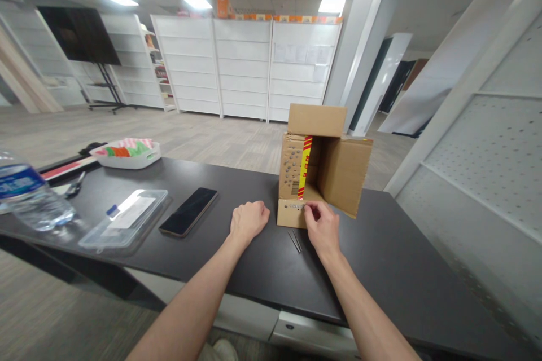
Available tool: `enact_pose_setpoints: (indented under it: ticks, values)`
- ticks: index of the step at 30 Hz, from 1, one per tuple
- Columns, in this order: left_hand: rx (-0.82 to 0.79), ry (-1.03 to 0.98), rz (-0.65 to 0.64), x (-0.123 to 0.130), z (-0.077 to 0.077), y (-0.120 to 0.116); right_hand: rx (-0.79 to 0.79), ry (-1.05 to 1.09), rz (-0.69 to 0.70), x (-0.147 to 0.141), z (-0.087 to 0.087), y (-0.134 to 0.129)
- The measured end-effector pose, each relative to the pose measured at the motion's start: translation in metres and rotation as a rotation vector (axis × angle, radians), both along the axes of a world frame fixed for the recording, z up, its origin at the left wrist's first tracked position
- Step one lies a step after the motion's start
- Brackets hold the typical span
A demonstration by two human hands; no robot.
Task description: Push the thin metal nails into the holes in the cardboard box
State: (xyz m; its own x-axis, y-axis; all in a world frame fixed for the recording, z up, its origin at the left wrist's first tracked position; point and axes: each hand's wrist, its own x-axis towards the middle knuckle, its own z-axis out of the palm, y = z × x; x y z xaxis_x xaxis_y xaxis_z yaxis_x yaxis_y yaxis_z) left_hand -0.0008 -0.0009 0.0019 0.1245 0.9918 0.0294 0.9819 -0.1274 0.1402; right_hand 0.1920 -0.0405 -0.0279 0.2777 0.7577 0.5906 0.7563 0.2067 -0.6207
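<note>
An open cardboard box [293, 158] stands on the dark table, its flaps folded out and a yellow-and-red tape strip down one flap. Small round metal heads dot its left flap, and a row of them runs along the lower front flap [290, 217]. My right hand [324, 228] pinches at the right end of that row; what its fingertips hold is too small to make out. My left hand [249, 219] rests closed in a loose fist on the table, left of the box. Thin metal nails [295, 241] lie on the table just in front of the box.
A black phone [189, 212] and a clear plastic case [127, 220] with a paper slip lie on the left. Beyond them are a water bottle [34, 197] and a white basket [127, 159] of colourful packets. A perforated panel [499, 163] borders the right side.
</note>
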Motion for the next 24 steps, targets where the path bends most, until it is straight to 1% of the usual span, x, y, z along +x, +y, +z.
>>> enact_pose_setpoints:
  ticks: [10,17,24]
  values:
    - [0.002,0.014,-0.004,0.0005,0.0005,-0.0002,-0.029,-0.023,-0.010,-0.0004,0.0016,-0.0010]
    - [-0.001,0.010,-0.002,0.0004,-0.0006,0.0003,-0.068,-0.100,-0.050,-0.0007,0.0007,-0.0016]
    - [0.012,0.007,-0.010,0.0002,-0.0010,-0.0005,-0.083,-0.085,-0.048,-0.0009,0.0006,-0.0030]
